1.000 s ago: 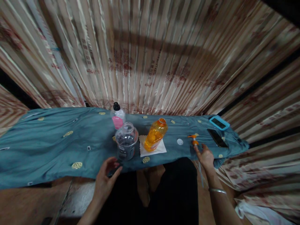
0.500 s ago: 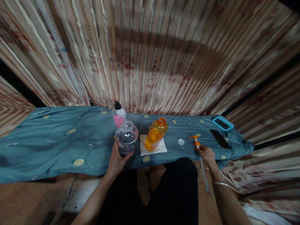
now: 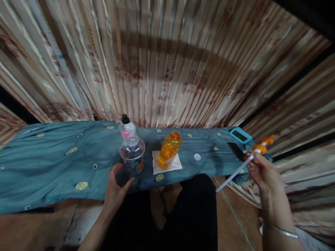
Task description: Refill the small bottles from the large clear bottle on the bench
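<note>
My left hand (image 3: 117, 187) is open, thumb and fingers apart, just in front of a clear plastic cup with a domed lid (image 3: 133, 153). Raised at the right, my right hand (image 3: 265, 176) grips an orange pump head (image 3: 259, 149), whose long pale tube slants down to the left. A see-through orange bottle (image 3: 169, 151), its neck uncapped, stands on a white napkin (image 3: 176, 164) between the hands. Behind the cup is a clear bottle with a black cap and pink label (image 3: 128, 126), partly hidden.
A blue-green patterned cloth (image 3: 96, 148) covers the narrow table. A small white disc (image 3: 197, 157) lies right of the napkin. Farther right are a dark phone (image 3: 235, 150) and a blue-framed device (image 3: 240, 135). A striped curtain (image 3: 167, 69) hangs behind.
My left hand has let go of the cup and drawn back slightly. My right hand has lifted the pump head up and to the right, swinging its tube across. The view has shifted a little.
</note>
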